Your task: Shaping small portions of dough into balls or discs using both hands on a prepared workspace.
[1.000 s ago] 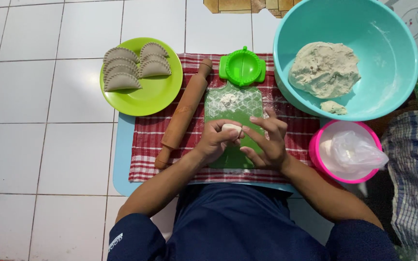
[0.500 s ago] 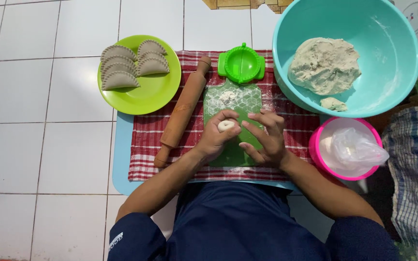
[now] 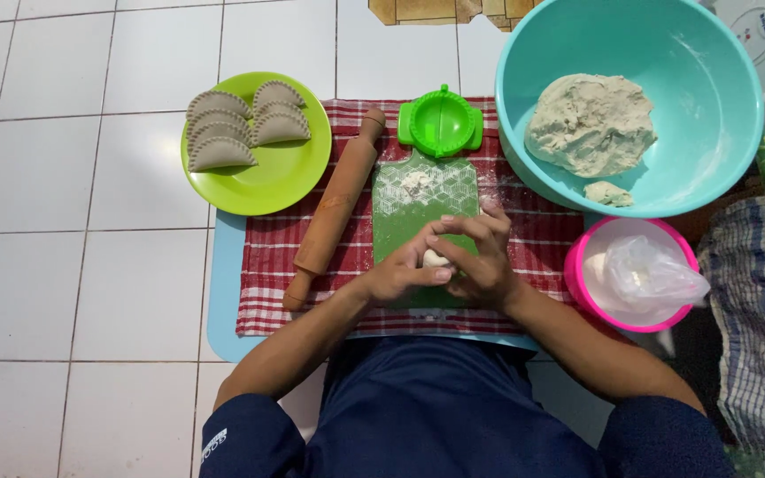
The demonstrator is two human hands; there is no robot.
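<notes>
My left hand [image 3: 403, 268] and my right hand [image 3: 482, 257] are cupped together over a green cutting board [image 3: 422, 190] dusted with flour. Between the fingers of both hands sits a small pale ball of dough [image 3: 436, 258]. A wooden rolling pin [image 3: 336, 206] lies slanted just left of the board. A round green dumpling press [image 3: 440, 122] rests closed at the board's far end. Everything sits on a red checked cloth [image 3: 267, 257].
A lime plate [image 3: 285, 177] at the far left holds several shaped crescent dumplings [image 3: 232, 128]. A big teal bowl [image 3: 710, 97] at the far right holds a lump of dough [image 3: 591, 124]. A pink bowl [image 3: 582, 283] with a plastic bag stands at the right. White floor tiles surround the blue mat [image 3: 223, 301].
My hands have closed together around the dough ball, which lay more exposed under my left fingers before. The view has shifted slightly.
</notes>
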